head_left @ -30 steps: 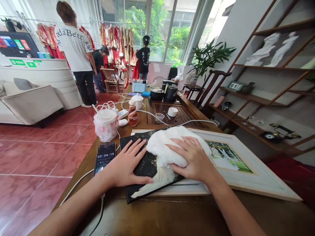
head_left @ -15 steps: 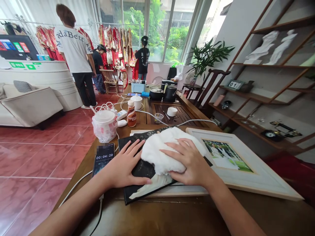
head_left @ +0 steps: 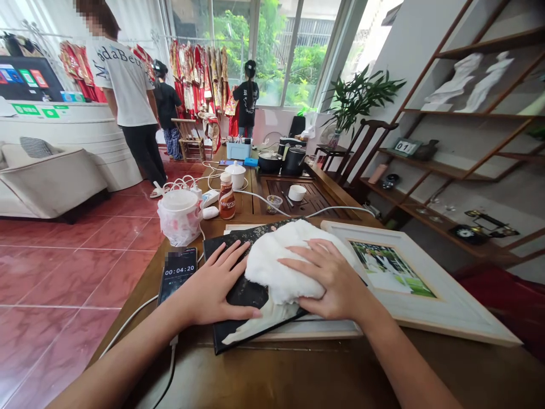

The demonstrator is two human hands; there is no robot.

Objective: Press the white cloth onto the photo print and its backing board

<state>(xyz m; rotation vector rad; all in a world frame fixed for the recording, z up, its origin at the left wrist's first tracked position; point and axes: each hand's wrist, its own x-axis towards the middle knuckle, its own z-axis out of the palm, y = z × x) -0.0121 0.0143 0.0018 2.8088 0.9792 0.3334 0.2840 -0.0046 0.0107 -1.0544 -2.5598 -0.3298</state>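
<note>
Head view is looking forward along a wooden table (head_left: pixel 298 372) in a room with red floor tiles, and beyond the far end of this table two people in dark clothes (head_left: pixel 247 105) and one person in a white T-shirt (head_left: pixel 123 85) are standing near racks of red garments (head_left: pixel 191 74). On the right part of the table, a large cream picture frame (head_left: pixel 451 304) is lying flat with a wedding-style photo inside. Partly over the frame's left side, near the table's front edge, a black photo panel (head_left: pixel 255 295) is lying flat, and a white fluffy cloth (head_left: pixel 283 267) is sitting on top of it. The panel is seeming stiff, thin and rather smooth, so it may slide on the frame; I think the safest hold is by its two long edges. The cloth is looking very light and soft, so it is changing shape under any pressure and gives no firm place to grip. The hands are staying apart, both open and palm down, and neither is clamped on anything. The left hand (head_left: pixel 213 284) is pressing on the black panel beside the cloth, with its fingers spread. The right hand (head_left: pixel 330 278) is lying on the cloth, and its fingers are sinking a little into the soft pile. Just left of the left hand, a phone (head_left: pixel 177 272) is showing a timer on the table.
</note>
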